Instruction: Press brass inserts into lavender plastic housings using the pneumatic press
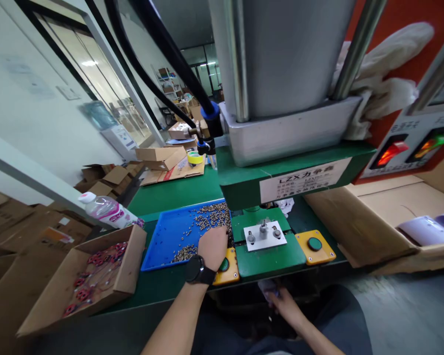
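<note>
My left hand (212, 246), with a dark watch on its wrist, reaches to the right side of a blue tray (166, 241). Small metal parts (210, 217) lie loose in the tray around it; its fingers are hidden behind the back of the hand. Below the front edge of the bench, my right hand (284, 304) is closed on a pale, purplish thing, too dim to name. Between and above the hands stands a green press (277, 266), with a white metal plate (249, 242) bolted on its base.
Yellow button boxes (320, 254) flank the press base. A cardboard box (133, 268) with red wired parts and a bottle (109, 209) stand left. An open carton (340, 222) is at right. Lit switches (392, 153) sit on the orange panel. Black hoses (170, 54) hang above.
</note>
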The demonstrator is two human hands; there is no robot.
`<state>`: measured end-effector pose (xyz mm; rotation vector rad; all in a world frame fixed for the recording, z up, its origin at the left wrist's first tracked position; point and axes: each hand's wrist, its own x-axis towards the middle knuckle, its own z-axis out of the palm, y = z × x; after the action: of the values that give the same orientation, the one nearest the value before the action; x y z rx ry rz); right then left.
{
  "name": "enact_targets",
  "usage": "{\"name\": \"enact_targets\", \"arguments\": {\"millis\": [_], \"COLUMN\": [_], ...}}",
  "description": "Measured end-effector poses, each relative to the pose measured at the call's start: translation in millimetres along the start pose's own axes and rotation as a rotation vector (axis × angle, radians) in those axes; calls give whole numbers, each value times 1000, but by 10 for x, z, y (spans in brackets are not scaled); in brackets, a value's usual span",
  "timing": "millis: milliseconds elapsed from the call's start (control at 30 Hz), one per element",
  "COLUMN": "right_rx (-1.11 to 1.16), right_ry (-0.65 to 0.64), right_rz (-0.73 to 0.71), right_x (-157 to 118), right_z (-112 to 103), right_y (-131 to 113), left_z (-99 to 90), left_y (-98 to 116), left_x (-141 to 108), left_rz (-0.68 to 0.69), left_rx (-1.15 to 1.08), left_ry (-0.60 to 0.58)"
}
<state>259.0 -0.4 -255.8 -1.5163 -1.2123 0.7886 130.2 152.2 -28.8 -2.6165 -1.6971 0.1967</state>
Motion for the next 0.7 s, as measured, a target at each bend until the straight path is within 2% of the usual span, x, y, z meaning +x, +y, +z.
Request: {"name": "enact_targets", "arguments": {"millis": [100,167,233,300,333,367,400,433,467,500,533,567,633,700], "right_rx": [-38,-70,-86,-95,-111,-151,-285,-458,-642,-827,-999,-1034,-1061,-1046], "right_ry": [-168,-270,-397,-517,-509,-416,-227,-39,126,172,120,79,-28,-101], "right_rz": [79,97,80,27,-9,-49,-140,-133,-78,24,157,224,318,351], "right_x": [103,112,111,146,191,260,356,476,615,763,910,1047,1256,1353], "right_z": [-88,-265,-586,-1083,-1397,-1745,-2114,-2485,-2837,-3150,-3407,-3600,-3793,-3793], "right_y": [-164,-429,-820,-1281,-1500,-1686,-1824,-1903,-1921,-1885,-1808,-1706,-1489,-1324], "left_z": [-11,-19,-18,-13,-12,-13,-18,-24,-32,-40,-47,-52,-54,-45], "left_y": [-17,-36,-59,-75,-78,-79,-77,-74,-71,-69,-69,-70,-74,-77], "left_x": [12,37,78,123,141,153,160,162,161,158,153,148,136,122], "left_rz": [9,13,19,30,33,33,32,32,33,34,36,36,28,22], "left_rx": [-6,-20,-39,-53,-52,-45,-35,-26,-20,-16,-15,-17,-24,-38], "left_ry": [8,17,26,33,37,39,38,36,32,26,22,19,24,39]}}
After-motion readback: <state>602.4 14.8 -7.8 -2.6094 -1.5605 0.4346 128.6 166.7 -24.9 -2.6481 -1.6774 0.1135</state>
